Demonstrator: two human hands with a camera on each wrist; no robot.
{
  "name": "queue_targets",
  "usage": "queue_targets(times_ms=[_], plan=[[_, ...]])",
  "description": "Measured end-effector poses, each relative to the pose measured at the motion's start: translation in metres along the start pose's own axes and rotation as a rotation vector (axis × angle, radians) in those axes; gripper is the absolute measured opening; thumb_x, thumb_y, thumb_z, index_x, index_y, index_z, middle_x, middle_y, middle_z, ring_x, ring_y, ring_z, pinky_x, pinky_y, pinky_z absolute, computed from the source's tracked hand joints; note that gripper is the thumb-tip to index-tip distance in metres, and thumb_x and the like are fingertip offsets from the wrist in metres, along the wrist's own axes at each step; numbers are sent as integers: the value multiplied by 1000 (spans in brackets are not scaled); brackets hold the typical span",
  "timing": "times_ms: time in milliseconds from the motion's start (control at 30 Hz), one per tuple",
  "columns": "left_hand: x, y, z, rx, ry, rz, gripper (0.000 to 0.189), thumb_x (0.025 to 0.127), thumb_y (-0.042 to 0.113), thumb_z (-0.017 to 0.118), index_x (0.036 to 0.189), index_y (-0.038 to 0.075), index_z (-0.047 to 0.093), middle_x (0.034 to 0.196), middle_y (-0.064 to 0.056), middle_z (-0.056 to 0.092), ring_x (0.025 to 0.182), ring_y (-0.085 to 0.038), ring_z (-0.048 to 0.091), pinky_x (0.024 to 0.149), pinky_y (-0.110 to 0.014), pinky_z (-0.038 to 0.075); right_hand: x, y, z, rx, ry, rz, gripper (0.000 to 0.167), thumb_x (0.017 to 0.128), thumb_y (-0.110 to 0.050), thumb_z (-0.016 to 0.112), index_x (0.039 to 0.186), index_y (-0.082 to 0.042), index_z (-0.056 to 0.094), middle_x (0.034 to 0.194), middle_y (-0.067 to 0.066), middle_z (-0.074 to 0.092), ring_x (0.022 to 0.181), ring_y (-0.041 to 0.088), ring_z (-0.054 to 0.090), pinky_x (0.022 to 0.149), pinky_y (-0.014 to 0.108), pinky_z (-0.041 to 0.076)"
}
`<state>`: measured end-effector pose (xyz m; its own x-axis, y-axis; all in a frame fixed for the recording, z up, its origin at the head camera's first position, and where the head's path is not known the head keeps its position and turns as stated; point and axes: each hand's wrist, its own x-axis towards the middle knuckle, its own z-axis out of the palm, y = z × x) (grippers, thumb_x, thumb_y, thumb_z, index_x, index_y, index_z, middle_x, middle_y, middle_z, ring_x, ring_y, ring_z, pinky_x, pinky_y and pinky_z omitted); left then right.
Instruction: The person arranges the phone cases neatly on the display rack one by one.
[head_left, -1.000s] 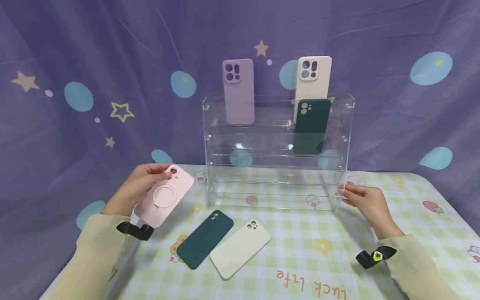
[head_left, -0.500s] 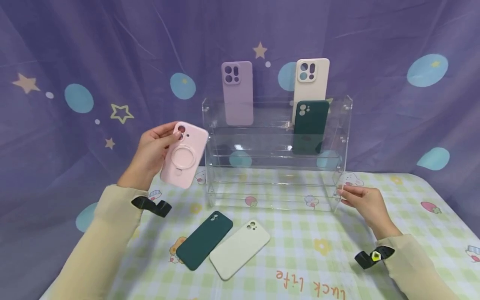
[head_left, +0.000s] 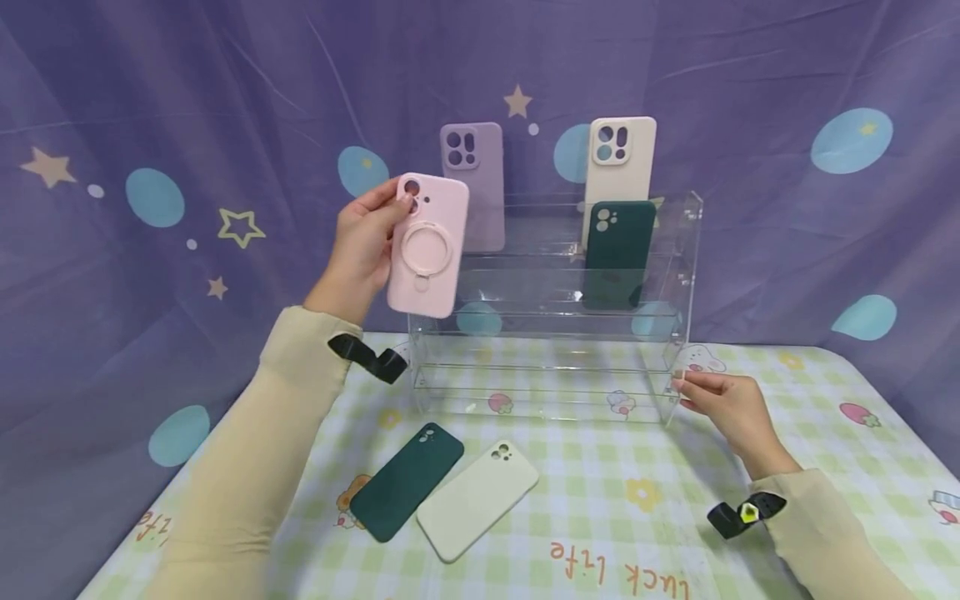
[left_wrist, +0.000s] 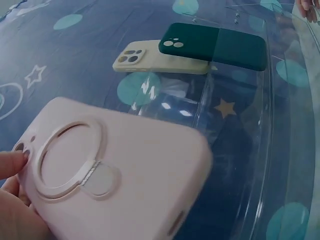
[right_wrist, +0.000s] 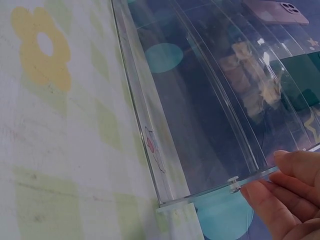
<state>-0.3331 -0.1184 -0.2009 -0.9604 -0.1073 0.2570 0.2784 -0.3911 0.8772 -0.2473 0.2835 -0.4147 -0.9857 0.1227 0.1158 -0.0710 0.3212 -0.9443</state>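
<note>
My left hand (head_left: 365, 243) pinches a pink phone case (head_left: 429, 287) by its camera end, thumb at the camera hole. The case has a ring on its back and is held nearly upright, overlapping the upper left of a clear tiered display stand (head_left: 555, 346) in the head view. Behind it, partly covered, a purple phone case (head_left: 483, 196) stands on the top tier. My right hand (head_left: 731, 412) pinches the stand's right side panel low down. On the stand's right are a white phone case (head_left: 626, 171) on the top tier and a dark green phone case (head_left: 618, 250) one tier lower.
A second dark green case (head_left: 408, 483) and a pale cream-green case (head_left: 480, 502) lie side by side on the checked tablecloth (head_left: 600, 467) before the stand. A purple patterned curtain (head_left: 225, 108) hangs behind the table.
My left hand has raised the pink phone case up and to the right, from beside the stand to its upper left, turning it more upright. The right hand stays on the side panel.
</note>
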Motion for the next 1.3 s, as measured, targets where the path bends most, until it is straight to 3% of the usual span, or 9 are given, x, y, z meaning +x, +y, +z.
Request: queue_targets(times_ms=[167, 300, 500, 633, 833, 1133, 1300], plan=[[12, -10, 20, -99, 77, 123, 36, 88, -11, 55, 124, -11, 55, 89, -4, 66, 80, -10, 60, 77, -17, 50, -1, 0, -2, 1, -16, 13, 51, 91, -25, 63, 121, 15, 54, 138, 27, 41, 105, -12, 50, 77, 20, 52], [19, -19, 31, -181, 130, 178, 33, 87, -11, 58, 120, -10, 58, 89, -5, 65, 78, -11, 59, 77, -19, 50, 1, 1, -2, 28, -17, 8, 54, 91, -26, 64, 121, 17, 52, 139, 29, 39, 97, -16, 52, 77, 21, 53], [31, -31, 44, -274, 135, 240, 33, 86, -13, 58, 118, -9, 59, 90, -7, 64, 83, -13, 60, 79, -20, 50, 2, 2, 0, 43, 22, 27, 52, 88, -23, 68, 118, 17, 55, 136, 27, 44, 89, -18, 53, 74, 20, 53], [38, -38, 47, -285, 137, 293, 33, 85, -13, 58, 118, -8, 60, 92, -8, 64, 87, -14, 61, 82, -22, 50, 2, 1, 1, 25, 20, 2, 53, 90, -24, 66, 119, 18, 54, 136, 29, 43, 90, -20, 50, 75, 20, 52], [42, -51, 50, -177, 142, 329, 33, 85, -9, 62, 118, -6, 61, 93, -6, 67, 86, -13, 62, 84, -23, 50, 2, 0, 2, 1, 37, -7, 45, 90, -19, 65, 117, 17, 56, 133, 28, 46, 85, -19, 54, 73, 19, 53], [32, -64, 48, 6, 99, 296, 35, 85, 2, 67, 120, 3, 64, 112, -10, 68, 93, -14, 65, 89, -24, 49, 2, -2, 4, -2, 41, -7, 46, 90, -19, 65, 117, 17, 56, 133, 28, 46, 83, -15, 57, 72, 19, 53], [25, -73, 44, 98, 132, 285, 36, 87, 8, 67, 122, 7, 64, 116, -7, 67, 99, -13, 64, 89, -22, 49, 1, -1, 4, 1, 45, -10, 43, 91, -17, 64, 116, 16, 57, 133, 27, 47, 82, -14, 58, 72, 19, 53]])
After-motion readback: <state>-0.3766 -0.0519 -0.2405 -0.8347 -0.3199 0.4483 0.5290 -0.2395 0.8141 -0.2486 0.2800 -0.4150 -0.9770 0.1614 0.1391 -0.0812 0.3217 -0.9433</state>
